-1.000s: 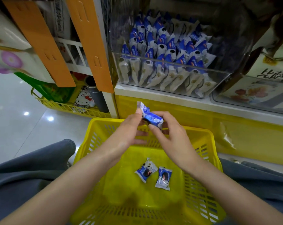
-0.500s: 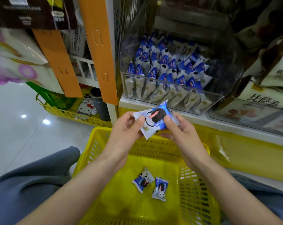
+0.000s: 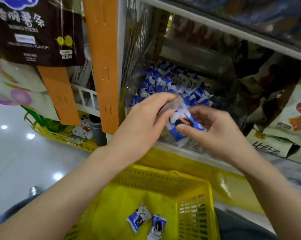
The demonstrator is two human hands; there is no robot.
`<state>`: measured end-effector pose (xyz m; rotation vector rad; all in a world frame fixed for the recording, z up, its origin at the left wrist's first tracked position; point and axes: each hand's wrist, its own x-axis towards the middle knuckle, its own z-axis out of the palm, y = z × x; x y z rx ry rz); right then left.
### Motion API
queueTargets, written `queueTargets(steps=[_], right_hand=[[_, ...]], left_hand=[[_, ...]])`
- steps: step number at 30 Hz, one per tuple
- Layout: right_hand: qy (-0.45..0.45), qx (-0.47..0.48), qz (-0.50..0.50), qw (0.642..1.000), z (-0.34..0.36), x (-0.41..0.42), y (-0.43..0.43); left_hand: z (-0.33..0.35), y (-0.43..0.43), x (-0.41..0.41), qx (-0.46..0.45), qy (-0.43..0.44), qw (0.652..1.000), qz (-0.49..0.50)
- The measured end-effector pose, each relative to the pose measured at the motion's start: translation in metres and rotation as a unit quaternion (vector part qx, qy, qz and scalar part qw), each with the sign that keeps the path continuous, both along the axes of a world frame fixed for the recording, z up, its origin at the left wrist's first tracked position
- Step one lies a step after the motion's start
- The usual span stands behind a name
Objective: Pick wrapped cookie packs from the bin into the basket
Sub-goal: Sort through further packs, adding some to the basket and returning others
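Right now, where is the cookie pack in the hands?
In the head view, the cookie pack is just right of centre, pinched between the left hand and right hand, at the bin front, higher than the yellow basket.

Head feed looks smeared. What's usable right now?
Head view: motion blur smears the held pack, left hand and right hand; the back of the bin is in shadow; lamp glare spots the floor; two packs in the basket read clearly.

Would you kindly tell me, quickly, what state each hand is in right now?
Left hand: pinches the upper end of one wrapped cookie pack.
Right hand: pinches the lower part of the same pack.
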<state>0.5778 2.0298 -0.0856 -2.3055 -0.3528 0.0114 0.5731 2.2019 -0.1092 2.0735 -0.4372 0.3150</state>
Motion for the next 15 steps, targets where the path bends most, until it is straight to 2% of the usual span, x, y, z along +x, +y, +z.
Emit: queueTargets(steps=[4, 8, 15], right_hand=[[-0.063, -0.057, -0.184, 0.979, 0.007, 0.053, -0.012], [-0.067, -0.111, -0.243, 0.961, -0.003, 0.111, -0.009], [-0.005, -0.231, -0.175, 0.957, -0.031, 0.159, -0.002]], left_hand=[[-0.009, 0.003, 0.014, 0.153, -0.012, 0.987, 0.042], [-0.022, 0.005, 0.013, 0.300, -0.037, 0.953, 0.030], [-0.027, 0.007, 0.014, 0.281, -0.062, 0.957, 0.045]])
